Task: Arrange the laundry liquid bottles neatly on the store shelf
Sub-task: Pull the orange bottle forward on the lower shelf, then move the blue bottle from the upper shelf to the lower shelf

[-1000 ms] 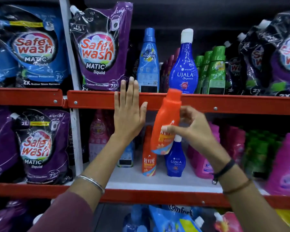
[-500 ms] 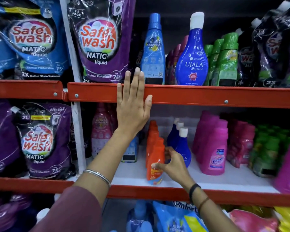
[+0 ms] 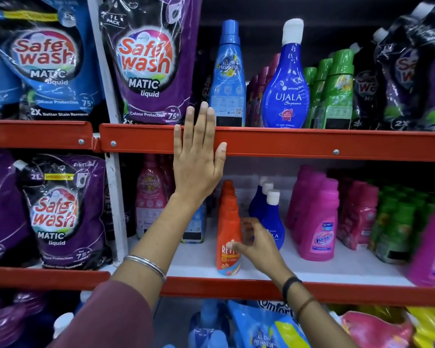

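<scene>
An orange Revive bottle [image 3: 227,222] stands upright at the front of a row of orange bottles on the middle shelf [image 3: 337,271]. My right hand [image 3: 259,244] is beside it on its right, fingers loosely apart and blurred, with the thumb tip on the bottle's label. My left hand [image 3: 199,162] lies flat and open against the red front edge of the upper shelf [image 3: 311,144], holding nothing. A row of small blue Ujala bottles [image 3: 271,217] stands just right of the orange row, partly hidden by my right hand.
Pink Vanish bottles [image 3: 319,222] and green bottles [image 3: 397,222] fill the middle shelf to the right. Purple Safe Wash pouches [image 3: 63,212] stand to the left of a white upright. On the upper shelf stand a tall blue bottle [image 3: 227,71], a large Ujala bottle [image 3: 286,91] and more pouches.
My right hand lowered the orange bottle from in front of the upper shelf edge onto the middle shelf, stood it at the front of its row, and loosened its grip. The left hand stayed put.
</scene>
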The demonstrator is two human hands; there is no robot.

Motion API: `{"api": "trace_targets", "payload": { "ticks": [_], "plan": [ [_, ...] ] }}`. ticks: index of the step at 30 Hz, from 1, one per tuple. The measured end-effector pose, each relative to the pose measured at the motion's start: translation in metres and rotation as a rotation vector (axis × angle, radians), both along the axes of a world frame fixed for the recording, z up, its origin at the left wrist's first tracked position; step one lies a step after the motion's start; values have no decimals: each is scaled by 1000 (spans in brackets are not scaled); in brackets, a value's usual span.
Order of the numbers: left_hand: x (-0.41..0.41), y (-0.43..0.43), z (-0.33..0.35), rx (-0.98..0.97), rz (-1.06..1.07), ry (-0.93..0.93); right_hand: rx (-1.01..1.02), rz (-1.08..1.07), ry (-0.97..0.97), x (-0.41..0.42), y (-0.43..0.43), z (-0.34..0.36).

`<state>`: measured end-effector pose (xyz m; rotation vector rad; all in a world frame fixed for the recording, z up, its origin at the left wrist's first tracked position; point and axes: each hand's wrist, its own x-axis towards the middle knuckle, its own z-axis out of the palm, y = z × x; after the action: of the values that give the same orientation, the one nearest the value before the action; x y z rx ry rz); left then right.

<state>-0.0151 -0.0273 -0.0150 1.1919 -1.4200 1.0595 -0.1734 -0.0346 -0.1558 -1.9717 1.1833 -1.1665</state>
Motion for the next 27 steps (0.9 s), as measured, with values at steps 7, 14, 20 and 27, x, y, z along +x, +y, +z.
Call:
{"api": "trace_targets", "payload": {
  "ticks": [7,14,20,27],
  "plan": [
    [-13,7,0,56,-12,63,-352,0,-321,-43,42,83],
    [-53,6,4,104,-36,25,-799,-150,-456,-72,48,191],
    [-68,0,5,88,-16,16,-600,-203,-150,-75,5,245],
    [-66,-4,3,55,-11,0,-415,9,-440,-77,0,247]
  ]
}}
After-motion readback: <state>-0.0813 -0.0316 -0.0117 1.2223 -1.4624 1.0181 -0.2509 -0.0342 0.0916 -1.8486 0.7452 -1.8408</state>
